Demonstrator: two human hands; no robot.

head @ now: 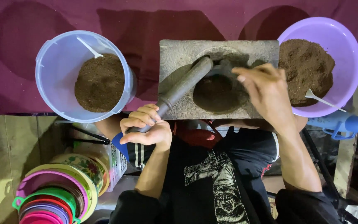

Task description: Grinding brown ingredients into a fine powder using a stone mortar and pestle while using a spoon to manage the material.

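Stack of coloured plastic bowls (52,199) seen nearest, low at left, off table. Stone roller (183,85) gripped at near end by left hand (146,126), fingers wrapped fully closed, roller slanted so far end rests on grinding slab (175,54). Slab set at near edge of cloth-covered table (154,20). Right hand (266,89) held over dark paste (218,93), fingers bunched; whether anything is pinched cannot be told. Clear bucket (46,74) placed left, purple basin (344,45) right, both holding brown powder, within reach.

We find the stone slab (179,54) flanked closely by the clear bucket (59,54) and the purple basin (344,37). The pestle (183,85) crosses its left half. Open cloth (146,20) lies beyond.
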